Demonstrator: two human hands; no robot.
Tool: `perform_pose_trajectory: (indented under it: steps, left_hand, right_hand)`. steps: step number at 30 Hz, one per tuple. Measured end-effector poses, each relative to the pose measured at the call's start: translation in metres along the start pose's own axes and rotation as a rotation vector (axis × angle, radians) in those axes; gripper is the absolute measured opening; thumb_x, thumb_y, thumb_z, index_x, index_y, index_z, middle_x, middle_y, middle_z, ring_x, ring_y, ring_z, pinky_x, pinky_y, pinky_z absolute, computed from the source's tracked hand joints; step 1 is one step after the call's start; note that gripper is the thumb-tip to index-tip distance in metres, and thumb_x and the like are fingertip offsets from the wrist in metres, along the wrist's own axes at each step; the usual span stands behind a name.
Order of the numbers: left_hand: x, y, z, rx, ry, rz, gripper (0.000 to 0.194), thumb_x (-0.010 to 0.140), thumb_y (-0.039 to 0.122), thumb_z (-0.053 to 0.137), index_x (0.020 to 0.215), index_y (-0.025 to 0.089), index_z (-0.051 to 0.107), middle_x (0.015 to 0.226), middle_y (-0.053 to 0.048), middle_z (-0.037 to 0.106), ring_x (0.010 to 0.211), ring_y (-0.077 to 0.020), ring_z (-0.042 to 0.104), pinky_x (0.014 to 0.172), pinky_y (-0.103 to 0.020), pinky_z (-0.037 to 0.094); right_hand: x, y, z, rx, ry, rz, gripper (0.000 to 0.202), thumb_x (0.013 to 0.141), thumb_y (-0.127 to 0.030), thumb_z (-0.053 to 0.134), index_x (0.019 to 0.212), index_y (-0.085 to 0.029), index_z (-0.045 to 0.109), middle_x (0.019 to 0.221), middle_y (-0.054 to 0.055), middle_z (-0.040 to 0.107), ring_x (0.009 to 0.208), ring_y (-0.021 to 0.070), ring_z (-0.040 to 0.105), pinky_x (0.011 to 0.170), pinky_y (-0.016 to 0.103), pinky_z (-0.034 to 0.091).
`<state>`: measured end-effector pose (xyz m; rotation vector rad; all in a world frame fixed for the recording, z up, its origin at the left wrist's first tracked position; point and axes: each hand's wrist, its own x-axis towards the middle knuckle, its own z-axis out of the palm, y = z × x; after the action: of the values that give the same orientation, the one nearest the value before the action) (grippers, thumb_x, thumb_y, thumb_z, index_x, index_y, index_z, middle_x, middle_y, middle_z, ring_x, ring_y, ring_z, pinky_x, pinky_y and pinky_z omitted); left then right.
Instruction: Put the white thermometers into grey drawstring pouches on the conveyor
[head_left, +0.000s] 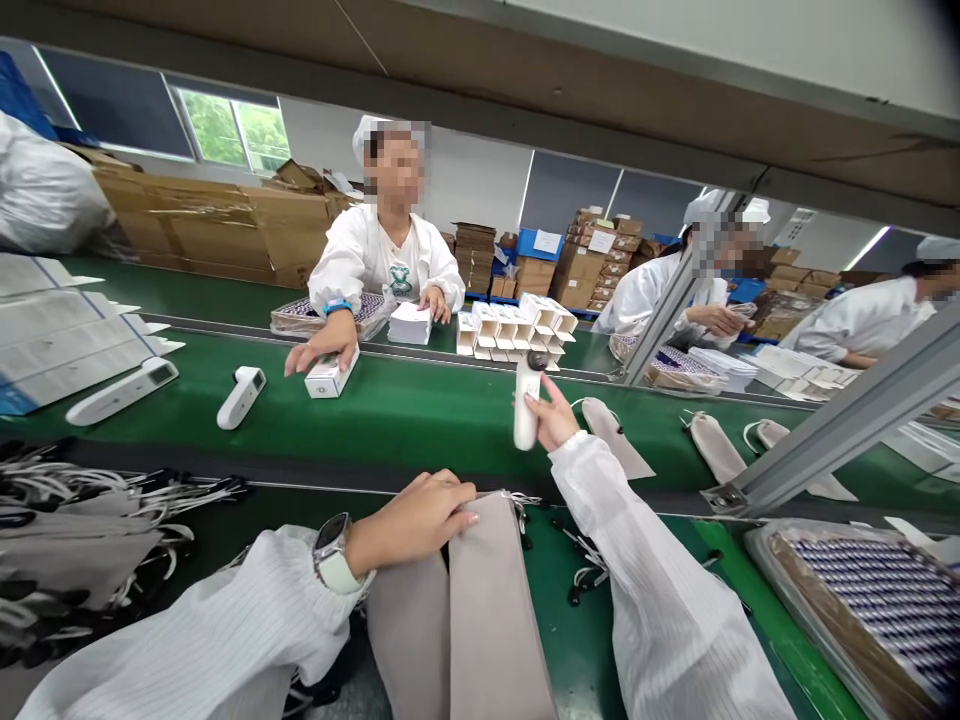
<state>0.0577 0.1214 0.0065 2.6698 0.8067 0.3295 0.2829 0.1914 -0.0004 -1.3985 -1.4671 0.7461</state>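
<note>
- Head view: the person's right hand [553, 415] reaches out over the green conveyor belt [420, 410], fingers wrapped round the lower half of a white handheld device [526, 402].
- That device stands nearly upright, long axis vertical, its dark rounded head pointing up and away from the wearer.
- Nearer the body, the left hand [420, 520] lies with fingers curled, pressing on the top of a grey fabric pouch [491, 610]; it pins the pouch rather than gripping it.
- This pouch lies lengthwise toward the wearer, its drawstring mouth by the belt's edge.
- Across the belt, a co-worker's hand [322, 352] rests on a small white box [330, 377], with another white device [240, 397] lying just beside it.
- More pouches [716, 447] lie flat on the belt to the right.
</note>
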Motion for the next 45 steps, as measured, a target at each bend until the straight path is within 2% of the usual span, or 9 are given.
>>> perform_pose_trajectory:
  steps: [6,13,19,24,28,31,34,41,45]
  left_hand:
    - [0.003,-0.003,-0.017,-0.143,0.075,-0.066,0.024,0.081,0.038,0.042,0.068,0.018,0.045,0.059,0.006,0.042,0.058,-0.0104,0.041,0.059,-0.022,0.029]
    - [0.004,-0.002,-0.02,-0.349,0.396,-0.145,0.02,0.079,0.033,0.046,0.067,0.017,0.043,0.069,0.004,0.039,0.061,-0.0094,0.04,0.054,-0.02,0.03]
    - [0.004,0.001,-0.027,-0.389,0.439,-0.154,0.018,0.08,0.031,0.044,0.07,0.017,0.049,0.079,0.001,0.036,0.063,-0.0091,0.041,0.054,-0.019,0.034]
    - [0.0,0.006,-0.039,-0.309,0.468,-0.258,0.022,0.081,0.037,0.04,0.08,0.018,0.05,0.077,0.0,0.043,0.066,-0.012,0.045,0.057,-0.021,0.036]
    - [-0.017,0.025,-0.062,-0.427,0.09,-0.342,0.035,0.08,0.043,0.037,0.058,0.017,0.045,0.05,0.005,0.033,0.045,-0.0091,0.034,0.043,-0.02,0.024]
    - [-0.029,0.039,-0.076,-0.55,0.049,-0.307,0.042,0.08,0.041,0.039,0.047,0.017,0.028,0.049,0.005,0.02,0.042,-0.0065,0.02,0.041,-0.021,0.015]
    - [-0.033,0.043,-0.075,-0.715,0.173,-0.303,0.043,0.081,0.04,0.038,0.048,0.017,0.024,0.047,0.006,0.018,0.041,-0.006,0.017,0.039,-0.021,0.014]
    - [-0.027,0.038,-0.055,-0.592,0.525,-0.169,0.033,0.084,0.031,0.037,0.059,0.016,0.053,0.067,0.001,0.043,0.06,-0.0098,0.044,0.055,-0.02,0.037]
    - [-0.029,0.045,-0.042,-0.343,0.604,-0.051,0.018,0.083,0.025,0.04,0.08,0.019,0.057,0.086,-0.004,0.046,0.083,-0.0154,0.047,0.074,-0.026,0.04]
  right_hand:
    - [-0.025,-0.054,0.016,0.748,-0.255,0.013,0.085,0.061,-0.024,0.065,0.122,-0.042,0.009,0.092,-0.002,0.055,0.078,0.0185,0.059,0.064,0.038,0.049]
    - [-0.037,-0.052,0.033,0.535,-0.432,0.163,0.033,0.068,-0.044,0.055,0.093,-0.023,0.049,0.071,-0.002,0.054,0.059,0.0102,0.055,0.045,0.02,0.045]
    - [-0.045,-0.053,0.035,0.25,-0.84,0.175,0.049,0.074,-0.058,0.037,0.071,-0.014,0.058,0.065,0.003,0.056,0.053,0.0107,0.053,0.032,0.016,0.035]
    - [-0.053,-0.058,0.033,-0.092,-0.343,-0.359,0.049,0.08,-0.051,0.031,0.058,-0.015,0.057,0.064,0.003,0.057,0.055,0.0107,0.051,0.05,0.022,0.04]
    - [-0.041,-0.043,0.006,-0.48,0.022,-0.634,0.039,0.078,-0.047,0.036,0.063,-0.02,0.06,0.061,0.005,0.056,0.056,0.0128,0.05,0.056,0.025,0.04]
    - [-0.027,-0.028,-0.013,-0.608,0.108,-0.652,0.045,0.078,-0.047,0.031,0.052,-0.02,0.056,0.054,0.005,0.052,0.051,0.0131,0.046,0.051,0.026,0.037]
    - [-0.025,-0.025,-0.009,-0.528,0.072,-0.578,0.046,0.079,-0.047,0.03,0.052,-0.02,0.055,0.054,0.005,0.051,0.053,0.0134,0.047,0.056,0.027,0.038]
    - [-0.078,-0.063,0.069,0.181,-0.686,-0.464,0.042,0.06,-0.049,0.058,0.088,-0.019,0.05,0.083,0.001,0.055,0.078,0.0161,0.053,0.069,0.028,0.042]
    - [-0.065,-0.073,0.056,0.27,-0.207,-0.358,0.036,0.056,-0.036,0.062,0.082,-0.019,0.044,0.07,-0.002,0.052,0.062,0.0125,0.051,0.059,0.025,0.043]
